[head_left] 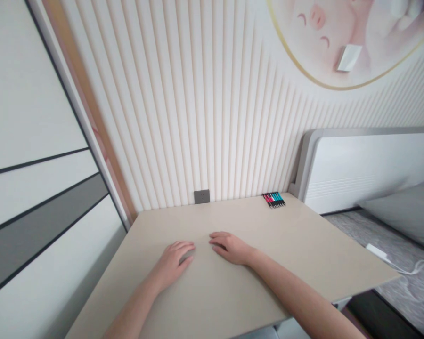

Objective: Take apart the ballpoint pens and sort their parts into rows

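Note:
My left hand [175, 263] rests on the beige tabletop [183, 306], its fingers stretched out and the thumb apart, with nothing in it. Just to its right, my right hand [231, 247] also lies on the tabletop, fingers extended and slightly curved, holding nothing. A small gap separates the two hands. Toward the back right corner of the table, away from both hands, several pens [274, 199] lie side by side in a row, pink or red ones at the left and blue ones at the right.
A ribbed wall [205, 103] with a dark power socket [202, 196] stands behind the table. On the left is a white and grey cabinet [38, 245]. A bed headboard [367, 165], a grey pillow [406, 212] and a white charger [376, 251] with a cable are at the right.

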A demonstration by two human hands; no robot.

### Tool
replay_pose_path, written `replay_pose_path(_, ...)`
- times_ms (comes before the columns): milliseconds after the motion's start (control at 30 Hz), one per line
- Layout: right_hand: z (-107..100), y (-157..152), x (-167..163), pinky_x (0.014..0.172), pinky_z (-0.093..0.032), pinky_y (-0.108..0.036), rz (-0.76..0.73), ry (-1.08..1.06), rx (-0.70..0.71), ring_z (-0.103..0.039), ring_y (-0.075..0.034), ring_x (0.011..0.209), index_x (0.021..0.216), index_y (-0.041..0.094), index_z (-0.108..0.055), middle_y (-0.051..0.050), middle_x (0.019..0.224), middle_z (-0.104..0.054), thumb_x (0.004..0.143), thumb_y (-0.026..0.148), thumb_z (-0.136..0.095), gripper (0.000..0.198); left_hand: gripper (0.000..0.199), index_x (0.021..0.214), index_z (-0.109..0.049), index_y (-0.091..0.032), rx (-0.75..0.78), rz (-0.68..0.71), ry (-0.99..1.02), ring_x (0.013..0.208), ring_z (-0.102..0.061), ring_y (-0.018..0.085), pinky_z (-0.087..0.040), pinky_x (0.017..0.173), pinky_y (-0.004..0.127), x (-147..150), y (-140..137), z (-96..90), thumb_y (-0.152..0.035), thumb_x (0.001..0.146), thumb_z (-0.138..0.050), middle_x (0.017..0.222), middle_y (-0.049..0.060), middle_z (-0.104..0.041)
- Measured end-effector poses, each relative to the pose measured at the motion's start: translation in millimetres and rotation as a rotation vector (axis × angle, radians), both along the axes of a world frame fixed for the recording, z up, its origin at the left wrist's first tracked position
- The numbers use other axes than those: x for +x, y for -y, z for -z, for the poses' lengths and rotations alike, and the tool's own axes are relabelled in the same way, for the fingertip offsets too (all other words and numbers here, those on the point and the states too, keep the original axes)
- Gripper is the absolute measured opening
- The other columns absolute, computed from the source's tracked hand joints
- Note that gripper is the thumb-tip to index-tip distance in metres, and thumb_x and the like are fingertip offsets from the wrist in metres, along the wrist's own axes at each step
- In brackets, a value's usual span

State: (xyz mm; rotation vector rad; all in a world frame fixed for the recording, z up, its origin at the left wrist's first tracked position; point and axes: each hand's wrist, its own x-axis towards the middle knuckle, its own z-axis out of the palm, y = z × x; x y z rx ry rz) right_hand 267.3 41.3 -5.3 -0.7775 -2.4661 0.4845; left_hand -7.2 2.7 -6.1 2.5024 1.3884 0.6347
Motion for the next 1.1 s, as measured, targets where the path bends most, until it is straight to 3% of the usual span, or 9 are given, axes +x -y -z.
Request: replay_pose_path(1100,4.3,-4.7,1.9,0.108,-0.038,-0.036,-0.019,0.006,0.004,-0.050,-0.019,0.125,0.125,0.018,-0.060,-0.009,0.133,-0.057,0.096,0.030,-0.043,0.036,0.026,0.113,-0.065,-0.026,0.035,0.019,-0.041,0.115,-0.055,0.023,-0.042,0.101,0.043,0.0,-1.1,0.5,-0.032,0.091,-0.052,0.122,0.005,-0.062)
